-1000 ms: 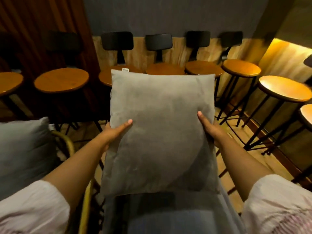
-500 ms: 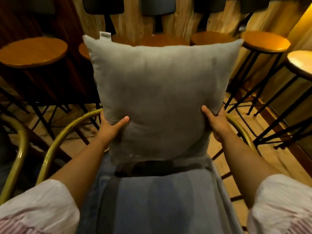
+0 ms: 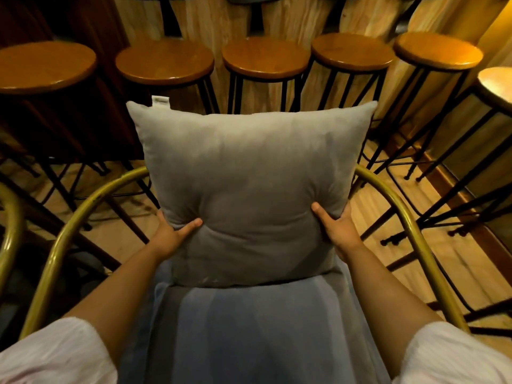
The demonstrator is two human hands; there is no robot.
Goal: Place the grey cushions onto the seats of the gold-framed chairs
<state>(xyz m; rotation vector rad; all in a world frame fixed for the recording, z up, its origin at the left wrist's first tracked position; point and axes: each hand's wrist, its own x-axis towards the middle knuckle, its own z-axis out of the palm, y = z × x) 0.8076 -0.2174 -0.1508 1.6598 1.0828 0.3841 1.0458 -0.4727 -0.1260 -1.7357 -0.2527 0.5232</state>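
Note:
A square grey cushion [image 3: 249,178] stands upright on the blue-grey seat [image 3: 249,328] of a gold-framed chair [image 3: 59,245], its lower edge resting on the seat and its top leaning toward the chair's back. My left hand [image 3: 173,234] grips the cushion's lower left side, thumb pressed into the fabric. My right hand [image 3: 336,231] grips the lower right side the same way. The gold frame curves around both sides of the cushion; the back of the frame is hidden behind it.
A row of round wooden bar stools [image 3: 264,56] on black metal legs lines the wooden wall behind the chair. More stools [image 3: 496,87] stand to the right. A second gold chair frame [image 3: 9,217] shows at the left edge. The floor is light wood.
The cushion has come down from chest height onto the chair seat, and my view has tilted downward. Both hands have slid lower on its sides.

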